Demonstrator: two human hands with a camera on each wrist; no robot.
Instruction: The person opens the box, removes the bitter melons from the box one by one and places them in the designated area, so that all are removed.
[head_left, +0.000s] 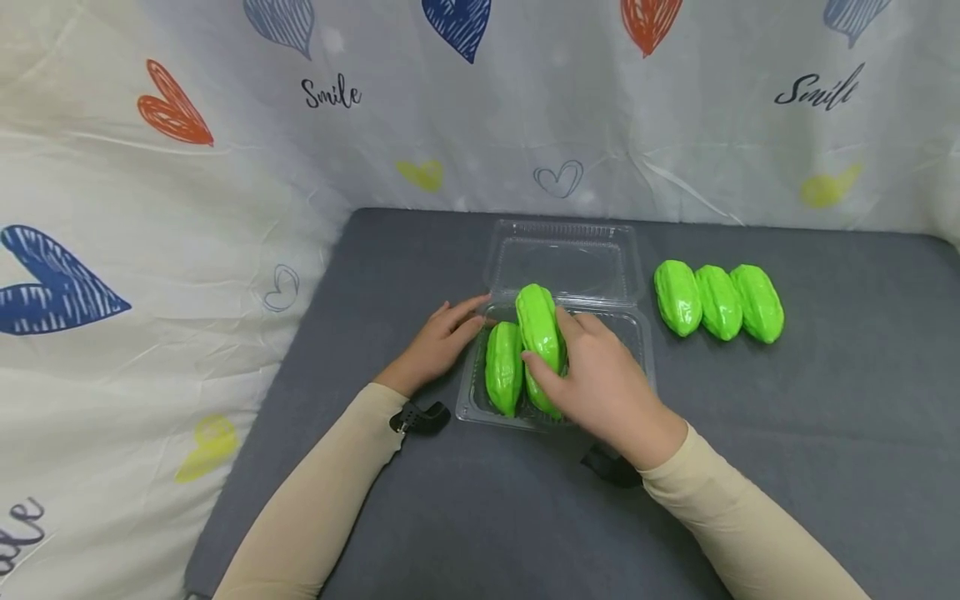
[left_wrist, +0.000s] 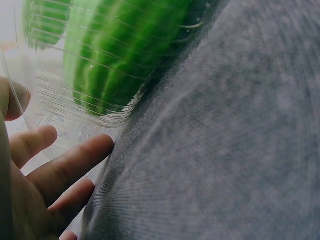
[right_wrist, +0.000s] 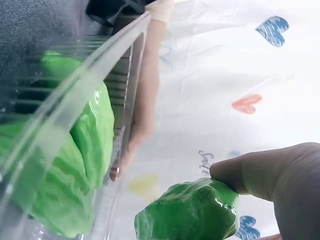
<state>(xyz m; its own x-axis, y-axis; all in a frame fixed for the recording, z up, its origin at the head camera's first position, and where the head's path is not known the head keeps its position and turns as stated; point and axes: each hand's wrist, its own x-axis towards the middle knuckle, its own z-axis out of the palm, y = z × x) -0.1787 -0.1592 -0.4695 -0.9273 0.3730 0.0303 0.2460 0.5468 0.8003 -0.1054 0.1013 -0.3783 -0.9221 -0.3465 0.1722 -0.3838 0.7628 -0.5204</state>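
Wears, nearest, beige sleeves [head_left: 315, 500] and black wrist straps [head_left: 429, 418], above a dark grey cloth-covered table [head_left: 480, 517]. Grips, between thumb and fingers of the right hand [head_left: 603, 387], a glossy bright green, ridged, oblong fruit-shaped piece [head_left: 537, 312], raised over a clear plastic hinged box [head_left: 647, 337]. Holds the left hand [head_left: 438, 343], fingers extended and spread, at the box's left edge; cannot tell whether touching. Inside the box, side by side, two matching green pieces [head_left: 503, 371], one partly hidden. Beyond, the clear lid [head_left: 562, 260], folded back; to its right, three more pieces [head_left: 718, 302] in a close row. Farthest, a white curtain [head_left: 480, 125] printed with hearts.
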